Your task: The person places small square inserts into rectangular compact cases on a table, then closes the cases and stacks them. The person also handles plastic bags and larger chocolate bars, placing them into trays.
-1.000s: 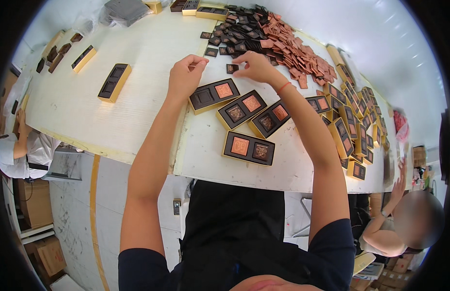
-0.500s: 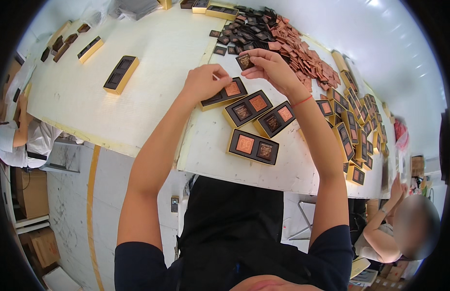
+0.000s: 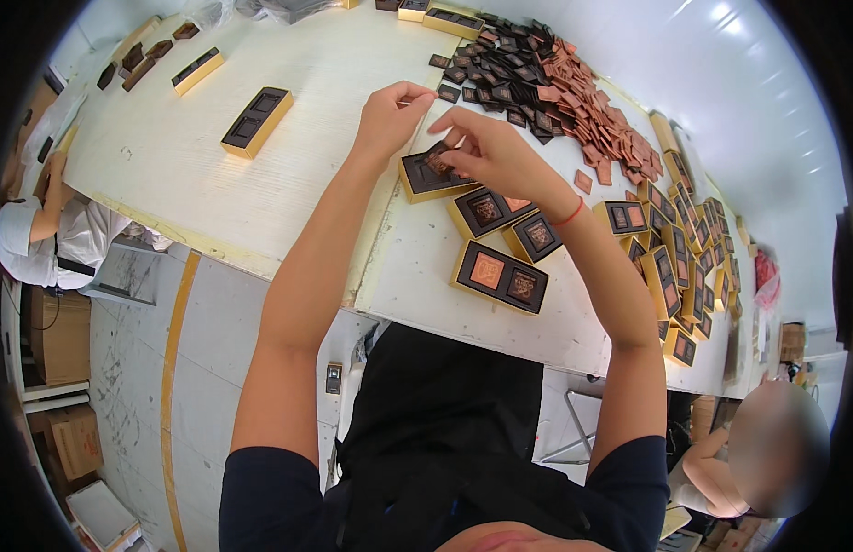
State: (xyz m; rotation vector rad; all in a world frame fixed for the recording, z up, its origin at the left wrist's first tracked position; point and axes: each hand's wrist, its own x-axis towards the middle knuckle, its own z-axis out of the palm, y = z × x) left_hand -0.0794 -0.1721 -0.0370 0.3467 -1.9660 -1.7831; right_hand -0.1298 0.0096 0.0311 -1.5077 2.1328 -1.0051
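My right hand [image 3: 495, 155] pinches a dark wrapped chocolate square [image 3: 436, 158] over a small gold box with a black two-pocket insert [image 3: 425, 189]. The square is tilted, and my fingers partly cover that box's right end. Up and to the left, my left hand [image 3: 394, 118] is closed at the fingertips beside the near edge of the pile of dark squares [image 3: 500, 69]. What it holds, if anything, cannot be made out. Just below my right hand are filled boxes, among them a gold box [image 3: 498, 278] with one orange and one dark square.
A heap of orange squares [image 3: 601, 124] adjoins the dark pile. Many filled gold boxes [image 3: 680, 267] are stacked at the right. An unfilled box [image 3: 256, 121] stands on the left table. One person [image 3: 40, 230] is at the left, another [image 3: 721, 469] at lower right.
My left hand has left the nearest box and moved up toward the dark pile. My right hand has brought the dark square down and left over that box. The view has shifted slightly.
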